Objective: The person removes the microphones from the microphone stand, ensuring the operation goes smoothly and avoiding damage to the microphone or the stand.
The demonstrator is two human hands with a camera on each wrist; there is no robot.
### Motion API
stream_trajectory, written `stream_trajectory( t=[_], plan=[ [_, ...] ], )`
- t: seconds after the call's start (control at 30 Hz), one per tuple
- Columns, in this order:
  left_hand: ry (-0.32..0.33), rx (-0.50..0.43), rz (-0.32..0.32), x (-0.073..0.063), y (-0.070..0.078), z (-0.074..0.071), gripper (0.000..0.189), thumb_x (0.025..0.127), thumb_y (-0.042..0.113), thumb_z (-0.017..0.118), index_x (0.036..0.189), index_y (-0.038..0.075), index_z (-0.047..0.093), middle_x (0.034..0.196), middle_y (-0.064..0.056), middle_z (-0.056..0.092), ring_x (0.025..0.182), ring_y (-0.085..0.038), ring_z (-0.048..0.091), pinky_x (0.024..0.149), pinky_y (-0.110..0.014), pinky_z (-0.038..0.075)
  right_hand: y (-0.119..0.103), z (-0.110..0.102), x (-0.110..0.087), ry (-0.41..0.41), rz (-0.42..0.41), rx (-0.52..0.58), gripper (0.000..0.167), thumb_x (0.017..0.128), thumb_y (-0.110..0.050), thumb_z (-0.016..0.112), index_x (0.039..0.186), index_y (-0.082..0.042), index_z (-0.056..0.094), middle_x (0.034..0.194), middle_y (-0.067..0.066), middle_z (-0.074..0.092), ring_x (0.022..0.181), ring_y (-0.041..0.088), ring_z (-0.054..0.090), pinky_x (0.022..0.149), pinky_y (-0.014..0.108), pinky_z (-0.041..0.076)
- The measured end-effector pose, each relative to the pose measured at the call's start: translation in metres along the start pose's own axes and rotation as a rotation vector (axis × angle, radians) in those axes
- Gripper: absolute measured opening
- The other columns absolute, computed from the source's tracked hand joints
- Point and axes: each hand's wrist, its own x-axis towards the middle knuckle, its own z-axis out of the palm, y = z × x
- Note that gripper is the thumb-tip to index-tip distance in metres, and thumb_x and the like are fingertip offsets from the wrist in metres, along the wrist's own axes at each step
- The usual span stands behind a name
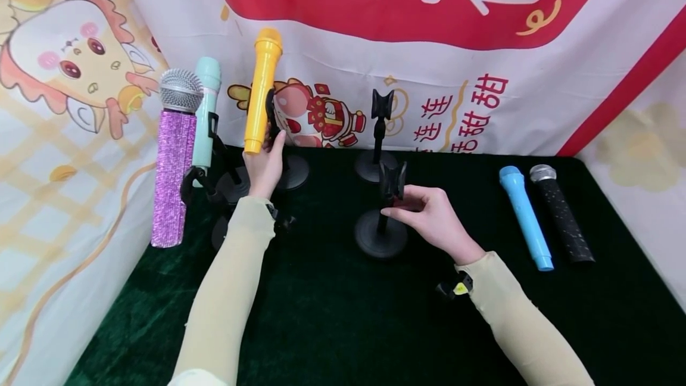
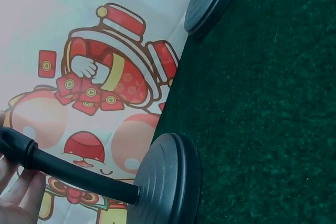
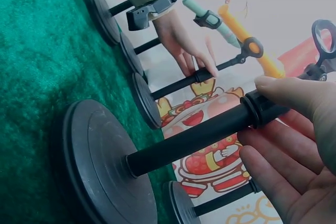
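My left hand (image 1: 264,168) holds the upper pole of a black microphone stand (image 1: 296,173), whose clip carries a tilted yellow microphone (image 1: 263,85). In the left wrist view, only some fingers (image 2: 29,195) show beside this stand's collar. My right hand (image 1: 433,214) pinches a second microphone stand (image 1: 380,237) between thumb and fingers, just below its vacant clip. The right wrist view shows the thumb on the collar of the pole (image 3: 194,139) and the round base on the cloth. Behind it stands another microphone stand (image 1: 377,165) with nothing in its clip.
On the left, two more stands hold a purple glittery microphone (image 1: 174,177) and a mint-green microphone (image 1: 206,112). A blue microphone (image 1: 526,219) and a black microphone (image 1: 561,213) lie at the right on the dark green cloth (image 1: 332,320). A printed banner (image 1: 332,58) hangs behind.
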Motion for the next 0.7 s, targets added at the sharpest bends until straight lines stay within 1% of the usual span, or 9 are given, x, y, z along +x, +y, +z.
stream_trajectory(
  t=[0.07,0.2,0.33,0.4,0.43,0.5,0.6,0.63,0.7],
  plan=[
    [0.006,0.008,-0.003,0.0,-0.001,-0.001,0.054,0.097,0.04,0.07,0.142,0.013,0.056,0.136,-0.004,0.06,0.119,-0.015,0.058,0.105,-0.027,0.045,0.0,0.001,0.0,0.0,-0.005,0.008,0.021,0.092,-0.006,0.077,0.113,-0.005,0.075,0.109,0.015,0.074,0.097,0.022,0.071,0.086,0.031,0.058],
    [0.027,0.03,0.024,0.0,-0.001,-0.003,0.049,0.097,0.035,0.071,0.138,0.01,0.06,0.129,-0.005,0.063,0.112,-0.017,0.06,0.102,-0.028,0.048,0.003,0.002,0.0,0.002,-0.016,0.016,0.023,0.092,-0.006,0.077,0.114,-0.002,0.074,0.108,0.016,0.074,0.097,0.023,0.071,0.086,0.031,0.058],
    [0.031,-0.014,0.057,-0.001,0.0,-0.003,0.045,0.097,0.031,0.073,0.134,0.008,0.062,0.127,-0.004,0.064,0.111,-0.018,0.06,0.102,-0.029,0.049,0.005,0.003,0.0,0.008,-0.019,0.012,0.022,0.092,-0.007,0.077,0.114,-0.001,0.074,0.108,0.015,0.074,0.097,0.023,0.071,0.086,0.031,0.058],
    [0.032,-0.044,0.051,-0.002,-0.001,-0.003,0.044,0.096,0.031,0.074,0.133,0.01,0.062,0.127,-0.001,0.064,0.111,-0.016,0.059,0.102,-0.028,0.048,0.005,0.003,0.0,0.013,-0.017,0.009,0.022,0.092,-0.008,0.077,0.113,-0.001,0.074,0.107,0.014,0.074,0.097,0.022,0.071,0.086,0.032,0.058],
    [0.034,-0.049,0.06,-0.002,-0.001,-0.003,0.043,0.096,0.031,0.074,0.13,0.01,0.063,0.121,-0.002,0.065,0.108,-0.016,0.059,0.1,-0.026,0.047,0.004,0.003,0.0,0.015,-0.015,0.008,0.021,0.092,-0.008,0.077,0.113,-0.002,0.074,0.107,0.013,0.074,0.097,0.022,0.071,0.086,0.032,0.058],
    [0.036,-0.033,0.094,-0.004,-0.001,-0.003,0.035,0.095,0.031,0.076,0.116,0.005,0.066,0.102,-0.007,0.065,0.095,-0.019,0.059,0.09,-0.023,0.047,0.003,0.002,-0.001,0.02,-0.011,0.007,0.019,0.093,-0.008,0.077,0.111,-0.004,0.075,0.107,0.013,0.074,0.097,0.021,0.071,0.087,0.033,0.058],
    [0.037,0.063,0.192,-0.006,-0.001,-0.006,0.034,0.094,0.033,0.077,0.093,0.001,0.062,0.076,-0.011,0.052,0.075,-0.022,0.051,0.073,-0.028,0.04,0.001,0.003,0.0,0.028,-0.01,0.003,0.018,0.093,-0.008,0.077,0.11,-0.004,0.075,0.107,0.013,0.074,0.097,0.02,0.071,0.088,0.034,0.058],
    [0.035,0.095,0.226,-0.007,0.0,-0.007,0.039,0.094,0.034,0.077,0.086,0.0,0.058,0.07,-0.012,0.046,0.07,-0.023,0.048,0.069,-0.029,0.036,0.001,0.003,0.0,0.029,-0.009,0.005,0.018,0.093,-0.008,0.076,0.11,-0.003,0.074,0.107,0.013,0.074,0.097,0.021,0.071,0.088,0.034,0.058],
    [0.028,0.12,0.244,-0.01,0.002,-0.008,0.042,0.093,0.036,0.077,0.081,0.002,0.056,0.067,-0.012,0.044,0.066,-0.023,0.046,0.067,-0.029,0.035,0.001,0.004,0.0,0.04,-0.012,0.003,0.018,0.093,-0.007,0.076,0.11,-0.002,0.074,0.107,0.013,0.074,0.097,0.021,0.071,0.088,0.034,0.058]
  ],
)
